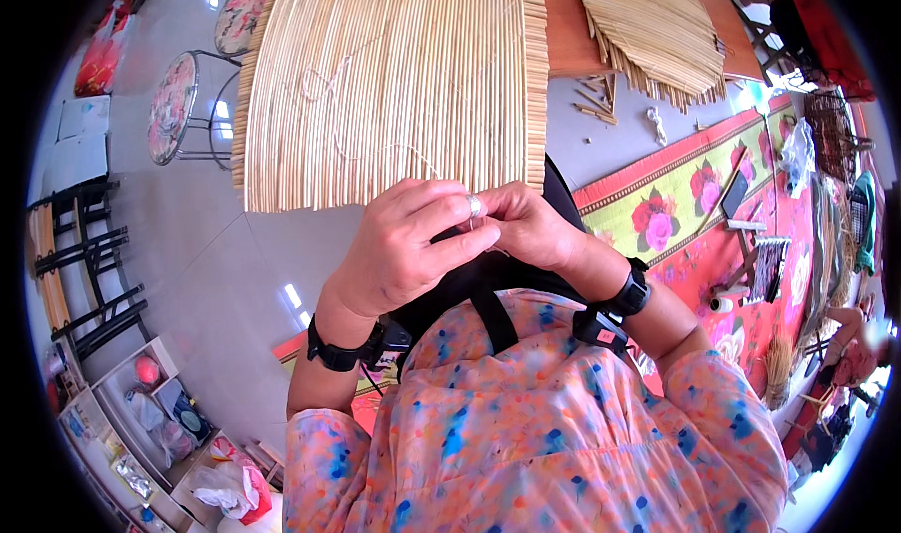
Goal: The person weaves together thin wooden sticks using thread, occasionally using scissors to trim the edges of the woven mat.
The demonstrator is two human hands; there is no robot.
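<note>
A large mat of pale reed stalks [394, 83] lies in front of me, its stalks running away from me. Loose thin string [338, 134] curls over it and leads down to my fingers at its near edge. My left hand [404, 247] is closed, thumb and fingers pinched together, with a silver band [474, 205] around a finger. Touching it, my right hand [535, 228] is also closed in a pinch. What lies between the right fingertips is too small and hidden to make out. Both wrists wear black straps.
Another reed piece [652, 26] rests on a brown table [571, 26], with cut stalks [598, 101] on the floor below. Floral stools [174, 111] stand left. A flowered mat [671, 205] covers the floor at right, holding a small wooden frame [760, 270]. Another person [852, 345] is far right.
</note>
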